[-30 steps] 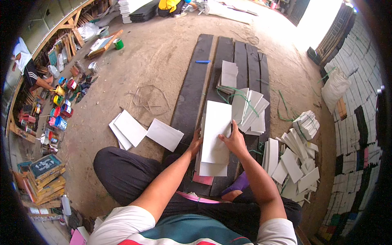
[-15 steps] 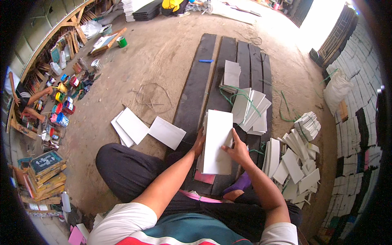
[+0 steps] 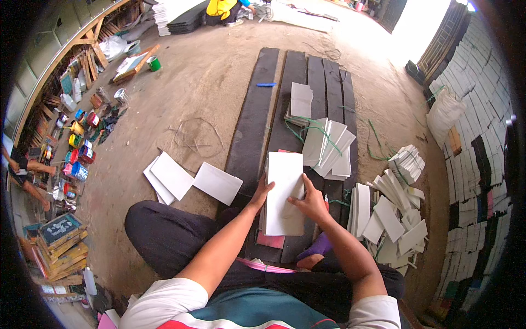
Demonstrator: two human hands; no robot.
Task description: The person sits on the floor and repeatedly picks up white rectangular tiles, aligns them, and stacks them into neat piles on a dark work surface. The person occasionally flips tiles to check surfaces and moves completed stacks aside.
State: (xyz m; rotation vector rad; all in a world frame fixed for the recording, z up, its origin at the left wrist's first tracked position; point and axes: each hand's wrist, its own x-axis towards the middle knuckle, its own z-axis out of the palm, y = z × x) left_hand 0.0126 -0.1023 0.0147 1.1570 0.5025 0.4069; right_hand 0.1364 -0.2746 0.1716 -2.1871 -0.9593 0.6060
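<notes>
A stack of white rectangular boards (image 3: pixel 284 193), longer than it is wide, lies before me between my hands. My left hand (image 3: pixel 262 194) grips its left edge, thumb by the top board and the other fingers hidden at the side. At the right edge, my right hand (image 3: pixel 310 200) holds it with the thumb laid on the top face and the forefinger along the side. A pink sheet (image 3: pixel 271 241) shows from under the stack's near end. Beneath are long dark planks (image 3: pixel 253 120), which run away from me.
Fanned white boards (image 3: pixel 330 143) with green string lie beyond my right hand, a smaller pile (image 3: pixel 301 100) farther off. Loose boards (image 3: pixel 392 222) heap at right; a few boards (image 3: pixel 174 174) rest on the floor at left. Paint cans (image 3: pixel 80 171) stand far left. A person (image 3: pixel 222 10) crouches at the back.
My left hand has come up round the stack's left edge, and its thumb now shows. The right hand keeps its hold. The whole view has shifted slightly.
</notes>
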